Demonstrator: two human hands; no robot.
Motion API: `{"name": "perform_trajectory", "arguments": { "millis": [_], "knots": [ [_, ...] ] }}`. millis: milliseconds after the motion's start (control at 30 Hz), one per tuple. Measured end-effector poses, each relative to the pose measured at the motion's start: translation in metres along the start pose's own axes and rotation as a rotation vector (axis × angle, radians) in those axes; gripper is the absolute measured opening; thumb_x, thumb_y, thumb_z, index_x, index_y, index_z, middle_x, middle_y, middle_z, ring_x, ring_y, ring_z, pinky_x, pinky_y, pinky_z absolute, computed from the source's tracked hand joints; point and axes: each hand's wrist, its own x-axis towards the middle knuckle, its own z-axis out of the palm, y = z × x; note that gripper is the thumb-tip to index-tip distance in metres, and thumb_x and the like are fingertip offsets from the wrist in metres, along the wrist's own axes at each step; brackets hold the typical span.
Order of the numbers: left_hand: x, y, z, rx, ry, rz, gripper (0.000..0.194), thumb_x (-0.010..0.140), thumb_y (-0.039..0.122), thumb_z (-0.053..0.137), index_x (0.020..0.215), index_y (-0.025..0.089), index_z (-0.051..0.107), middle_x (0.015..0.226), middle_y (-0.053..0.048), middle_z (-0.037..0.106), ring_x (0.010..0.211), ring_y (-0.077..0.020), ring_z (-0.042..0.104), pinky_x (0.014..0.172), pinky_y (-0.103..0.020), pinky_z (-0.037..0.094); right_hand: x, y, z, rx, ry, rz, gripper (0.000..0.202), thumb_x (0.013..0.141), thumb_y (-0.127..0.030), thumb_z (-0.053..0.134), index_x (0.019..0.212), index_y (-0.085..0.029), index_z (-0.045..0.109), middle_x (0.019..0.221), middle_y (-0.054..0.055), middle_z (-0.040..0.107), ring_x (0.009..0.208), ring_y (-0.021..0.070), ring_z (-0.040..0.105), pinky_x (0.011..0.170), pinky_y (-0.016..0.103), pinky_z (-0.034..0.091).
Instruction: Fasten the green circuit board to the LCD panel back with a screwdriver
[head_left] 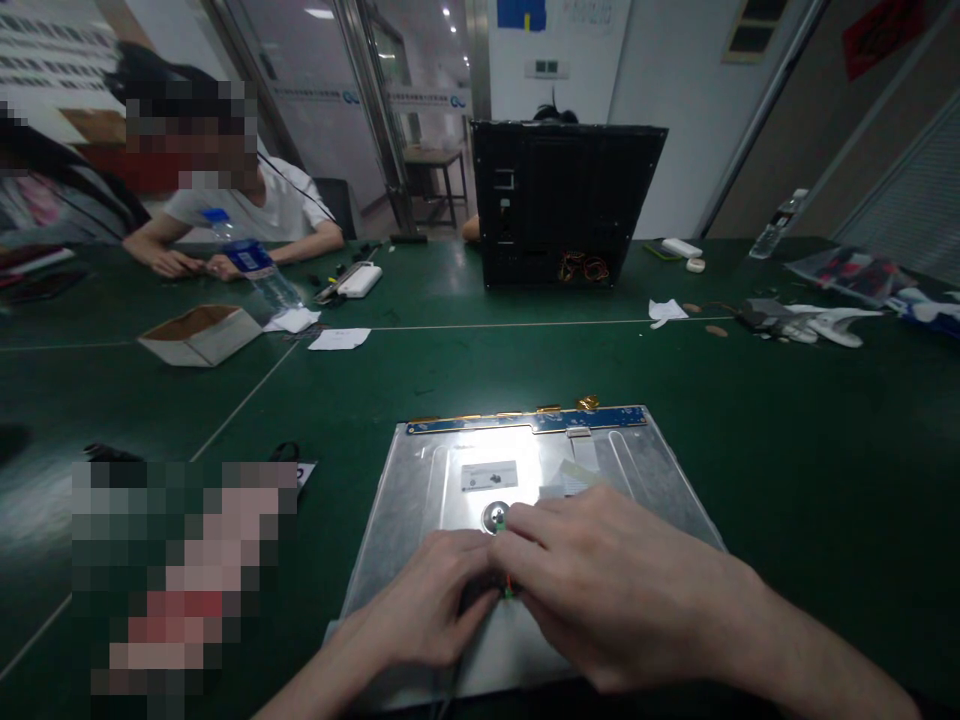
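A flat silver metal panel [409,500], like the back of a display panel, lies in front of me with a blue circuit board strip [517,422] along its far edge. My left hand [442,590] and my right hand [615,580] meet over its middle, fingers pinched together. Between the fingertips shows a small green and orange piece [509,582], mostly hidden, so its kind cannot be told. Just beyond the fingers is a round metal disc [493,516]. A printed label [489,476] sits farther up the panel.
A black display housing [566,200] with loose wires stands upright across the green table [817,480]. At left are a paper box [201,335], a tilted water bottle [255,262] and a white device [360,281]. White gloves [821,322] lie right. People sit opposite.
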Motion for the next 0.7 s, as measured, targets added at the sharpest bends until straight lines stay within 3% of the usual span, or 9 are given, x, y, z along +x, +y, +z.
{"name": "perform_trajectory", "arguments": {
  "millis": [200, 467, 700],
  "knots": [
    [-0.0011, 0.0001, 0.0020, 0.029, -0.018, -0.018, 0.016, 0.075, 0.008, 0.050, 0.085, 0.018, 0.056, 0.081, -0.003, 0.063, 0.073, -0.0199, 0.058, 0.068, -0.028, 0.044, 0.0015, 0.0046, 0.0077, -0.095, 0.031, 0.028, 0.012, 0.092, -0.028, 0.051, 0.099, -0.018, 0.054, 0.080, 0.003, 0.065, 0.065, 0.0170, 0.055, 0.050, 0.031, 0.028],
    [-0.0009, 0.0009, 0.0011, 0.037, -0.012, -0.022, 0.013, 0.078, 0.011, 0.050, 0.088, 0.018, 0.056, 0.085, -0.005, 0.064, 0.076, -0.0213, 0.058, 0.071, -0.030, 0.045, -0.0009, 0.0016, -0.0011, -0.007, -0.001, -0.024, 0.021, 0.079, -0.020, 0.056, 0.099, -0.016, 0.052, 0.090, 0.006, 0.063, 0.067, 0.0159, 0.053, 0.052, 0.029, 0.032],
    [-0.0007, -0.0005, 0.0016, 0.028, -0.013, -0.009, 0.015, 0.076, 0.010, 0.049, 0.086, 0.018, 0.056, 0.083, -0.003, 0.064, 0.074, -0.0203, 0.059, 0.068, -0.028, 0.043, 0.0016, 0.0038, 0.0073, -0.080, 0.032, 0.012, 0.012, 0.090, -0.023, 0.051, 0.100, -0.018, 0.054, 0.082, 0.004, 0.066, 0.065, 0.0154, 0.054, 0.052, 0.029, 0.028]
  ]
}}
